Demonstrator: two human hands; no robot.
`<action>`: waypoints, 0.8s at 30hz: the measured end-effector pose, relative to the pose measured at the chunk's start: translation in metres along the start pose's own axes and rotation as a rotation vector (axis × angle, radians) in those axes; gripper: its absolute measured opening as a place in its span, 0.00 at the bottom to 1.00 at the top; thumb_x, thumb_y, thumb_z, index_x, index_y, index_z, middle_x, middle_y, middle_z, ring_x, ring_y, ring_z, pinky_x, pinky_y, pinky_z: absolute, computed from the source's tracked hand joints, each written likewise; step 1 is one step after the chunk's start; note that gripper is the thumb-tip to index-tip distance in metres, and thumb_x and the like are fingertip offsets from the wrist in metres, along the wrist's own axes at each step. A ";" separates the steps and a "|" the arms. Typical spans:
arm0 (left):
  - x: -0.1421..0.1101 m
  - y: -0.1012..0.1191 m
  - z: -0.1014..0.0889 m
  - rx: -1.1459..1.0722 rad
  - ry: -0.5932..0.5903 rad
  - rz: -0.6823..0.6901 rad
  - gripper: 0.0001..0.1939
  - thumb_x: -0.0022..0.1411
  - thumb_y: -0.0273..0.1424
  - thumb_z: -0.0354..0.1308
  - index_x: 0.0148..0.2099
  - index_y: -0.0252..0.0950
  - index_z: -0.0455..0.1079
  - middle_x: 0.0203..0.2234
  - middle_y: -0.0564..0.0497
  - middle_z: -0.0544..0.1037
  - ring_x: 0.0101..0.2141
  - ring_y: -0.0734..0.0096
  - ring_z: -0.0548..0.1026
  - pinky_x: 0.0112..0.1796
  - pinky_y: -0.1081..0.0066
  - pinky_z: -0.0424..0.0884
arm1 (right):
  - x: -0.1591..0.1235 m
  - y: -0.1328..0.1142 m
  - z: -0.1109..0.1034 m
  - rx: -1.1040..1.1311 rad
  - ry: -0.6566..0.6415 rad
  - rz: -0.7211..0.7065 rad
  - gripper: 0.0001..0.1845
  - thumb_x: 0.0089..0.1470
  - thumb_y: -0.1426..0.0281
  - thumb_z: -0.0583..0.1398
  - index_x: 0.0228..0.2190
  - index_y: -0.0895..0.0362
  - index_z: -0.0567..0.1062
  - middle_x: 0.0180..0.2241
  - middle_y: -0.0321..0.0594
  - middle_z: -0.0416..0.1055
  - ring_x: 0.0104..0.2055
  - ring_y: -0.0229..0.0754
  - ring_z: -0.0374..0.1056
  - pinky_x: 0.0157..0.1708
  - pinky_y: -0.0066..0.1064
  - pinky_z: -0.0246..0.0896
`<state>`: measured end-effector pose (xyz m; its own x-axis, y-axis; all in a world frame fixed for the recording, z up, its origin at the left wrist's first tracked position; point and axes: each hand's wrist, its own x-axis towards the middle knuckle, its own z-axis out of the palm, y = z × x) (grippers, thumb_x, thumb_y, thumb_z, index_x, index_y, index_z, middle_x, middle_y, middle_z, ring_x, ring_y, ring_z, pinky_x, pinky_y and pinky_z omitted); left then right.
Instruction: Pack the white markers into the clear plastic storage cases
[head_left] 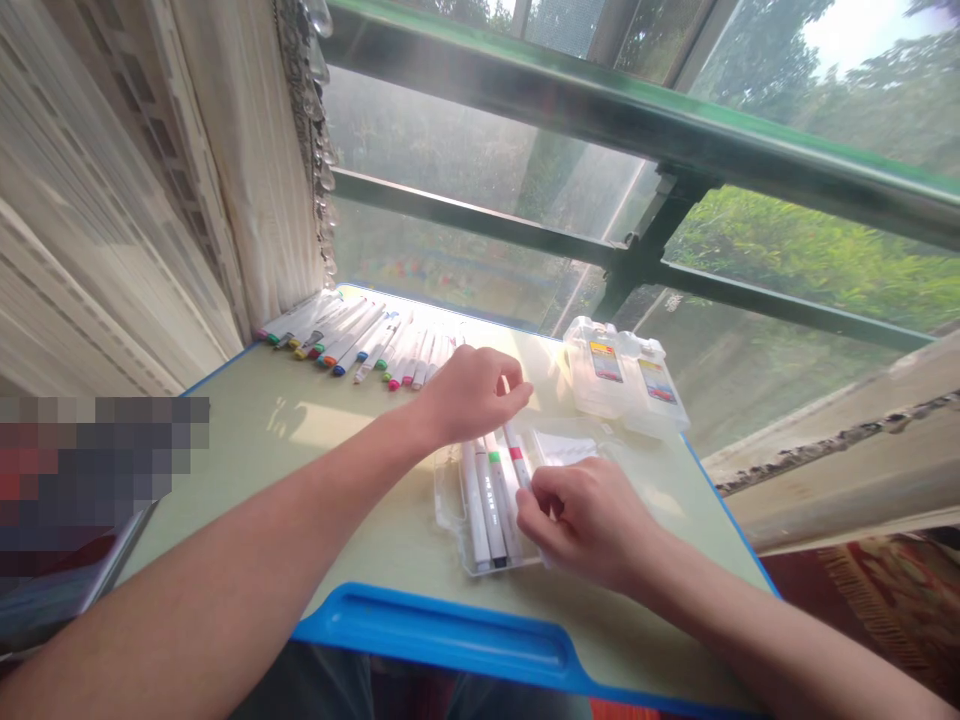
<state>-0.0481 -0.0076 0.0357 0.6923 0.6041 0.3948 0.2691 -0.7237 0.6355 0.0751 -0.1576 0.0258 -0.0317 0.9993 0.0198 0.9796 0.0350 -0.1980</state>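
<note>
A clear plastic case (450,512) lies open on the table, with several white markers (480,510) side by side in its left part. My right hand (589,515) is closed at the case's near side, its fingertips at the lower end of a marker with a red band (516,454). This marker lies along the right of the others. Above the far end of the case is my left hand (472,392), fingers curled and thumb close to them. What it holds, if anything, is hidden.
A row of markers with coloured ends (367,340) lies along the table's far left edge. Two clear cases with labels (622,375) stand at the far right by the window. The table (247,480) has a blue rim and a blue front tray (450,640). Curtains (277,200) hang at the left.
</note>
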 end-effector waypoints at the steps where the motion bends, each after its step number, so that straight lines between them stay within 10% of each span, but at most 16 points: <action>1: 0.000 -0.001 0.000 0.027 0.004 0.004 0.13 0.60 0.35 0.56 0.25 0.36 0.73 0.17 0.52 0.75 0.23 0.71 0.74 0.29 0.71 0.65 | 0.002 -0.002 -0.001 -0.034 -0.017 -0.001 0.18 0.54 0.65 0.54 0.15 0.58 0.65 0.15 0.36 0.63 0.20 0.33 0.47 0.25 0.32 0.37; 24: 0.000 -0.010 0.007 0.133 -0.040 -0.014 0.14 0.59 0.35 0.56 0.24 0.37 0.73 0.19 0.48 0.75 0.25 0.66 0.73 0.30 0.68 0.63 | 0.014 -0.003 -0.001 -0.263 -0.094 -0.117 0.23 0.65 0.63 0.47 0.23 0.57 0.70 0.20 0.43 0.72 0.19 0.37 0.56 0.25 0.36 0.32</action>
<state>-0.0456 -0.0028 0.0249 0.7133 0.6025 0.3580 0.3631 -0.7547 0.5465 0.0718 -0.1441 0.0279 -0.1535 0.9860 -0.0652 0.9857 0.1575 0.0607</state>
